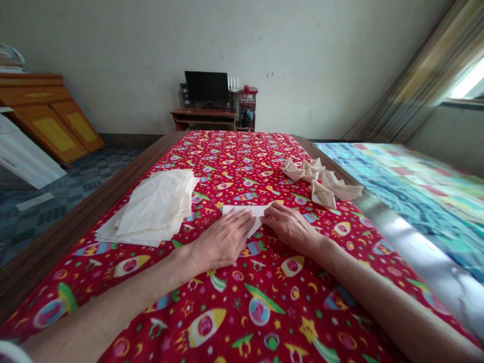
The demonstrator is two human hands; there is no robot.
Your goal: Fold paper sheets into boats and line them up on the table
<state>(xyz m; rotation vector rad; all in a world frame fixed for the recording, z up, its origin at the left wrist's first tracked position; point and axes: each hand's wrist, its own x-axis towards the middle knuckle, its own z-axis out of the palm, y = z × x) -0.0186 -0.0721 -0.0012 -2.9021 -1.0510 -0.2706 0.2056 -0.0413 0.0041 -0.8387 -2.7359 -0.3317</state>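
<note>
A small folded piece of off-white paper (258, 212) lies on the red patterned cloth in front of me, partly covered by both hands. My left hand (223, 239) rests flat across its left part, fingers stretched out. At the right end, the fingers of my right hand (291, 227) are bent and closed on the paper's edge. To the left is a loose stack of creased off-white sheets (155, 201). Several folded paper shapes with pointed tips, like small boats (322, 194), sit together on the right.
The red cloth (242, 322) covers a long table with a dark wooden edge (49, 275). Beyond its far end stands a desk with a monitor (206, 86). A bed with a colourful cover (427, 186) is on the right, and a wooden cabinet (56, 121) on the left.
</note>
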